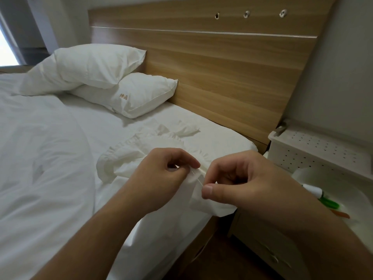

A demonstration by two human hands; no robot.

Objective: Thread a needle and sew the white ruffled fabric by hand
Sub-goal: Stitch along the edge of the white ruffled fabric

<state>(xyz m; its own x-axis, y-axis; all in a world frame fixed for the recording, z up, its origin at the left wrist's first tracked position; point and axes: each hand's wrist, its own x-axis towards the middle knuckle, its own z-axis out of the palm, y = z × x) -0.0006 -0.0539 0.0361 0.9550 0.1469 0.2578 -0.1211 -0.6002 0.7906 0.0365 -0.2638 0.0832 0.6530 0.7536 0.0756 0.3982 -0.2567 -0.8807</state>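
The white ruffled fabric (141, 152) lies bunched on the bed near its right edge, and one end is lifted between my hands. My left hand (161, 178) pinches a fold of the fabric with thumb and curled fingers. My right hand (238, 184) grips the fabric just to the right, thumb pressed on the cloth. A thin pale line, seemingly the needle or thread (198, 173), runs between the two hands; I cannot tell which hand holds it.
The bed (50, 158) with white sheets carries two pillows (121, 87) against a wooden headboard (222, 67). To the right stands a white perforated nightstand (314, 148). A white tray (343, 201) holds a white spool, green-handled scissors and an orange item.
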